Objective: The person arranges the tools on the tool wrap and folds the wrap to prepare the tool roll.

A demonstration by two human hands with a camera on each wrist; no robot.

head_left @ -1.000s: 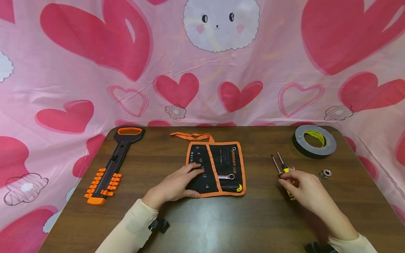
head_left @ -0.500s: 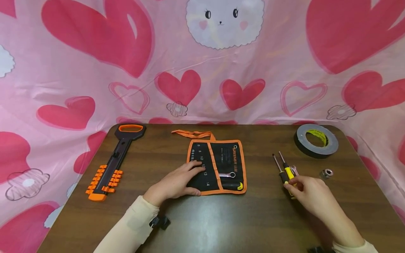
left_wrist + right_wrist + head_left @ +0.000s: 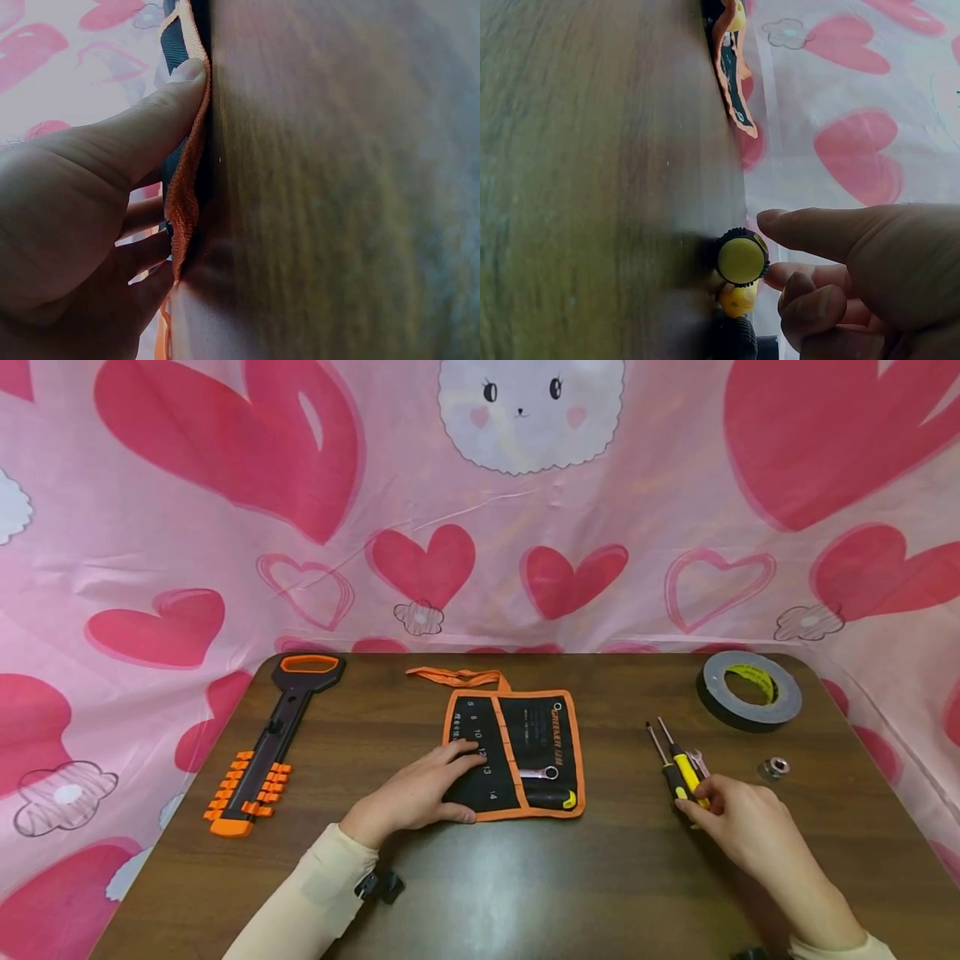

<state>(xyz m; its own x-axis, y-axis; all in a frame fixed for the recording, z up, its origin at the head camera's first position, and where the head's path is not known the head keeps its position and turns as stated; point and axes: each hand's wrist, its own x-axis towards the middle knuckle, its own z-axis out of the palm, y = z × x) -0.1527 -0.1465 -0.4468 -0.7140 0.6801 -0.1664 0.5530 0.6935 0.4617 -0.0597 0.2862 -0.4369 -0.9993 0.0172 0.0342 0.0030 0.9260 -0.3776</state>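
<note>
My left hand (image 3: pixel 412 789) rests on a black tool pouch (image 3: pixel 536 727) with orange edging and printed numbers. Its thumb lies along the near edge, also seen in the left wrist view. A wrench (image 3: pixel 551 773) and a black tool with a yellow end (image 3: pixel 569 799) show in the pouch. At the right lie a black screwdriver (image 3: pixel 670 772), a yellow screwdriver (image 3: pixel 686 767) and a small wrench (image 3: pixel 697 762). My right hand (image 3: pixel 746 827) is at their handles; in the right wrist view its thumb stands apart from the nearest handle end (image 3: pixel 741 261).
A roll of tape (image 3: pixel 750 720) lies at the back right, with a metal socket (image 3: pixel 777 767) in front. A black and orange rack with clips (image 3: pixel 270 747) lies at the left. A pink heart-patterned cloth (image 3: pixel 480 510) hangs behind the brown table (image 3: pixel 487 893).
My right hand has drawn back slightly towards me, so more of both screwdriver handles shows. My left hand stays on the pouch. The view has shifted a little.
</note>
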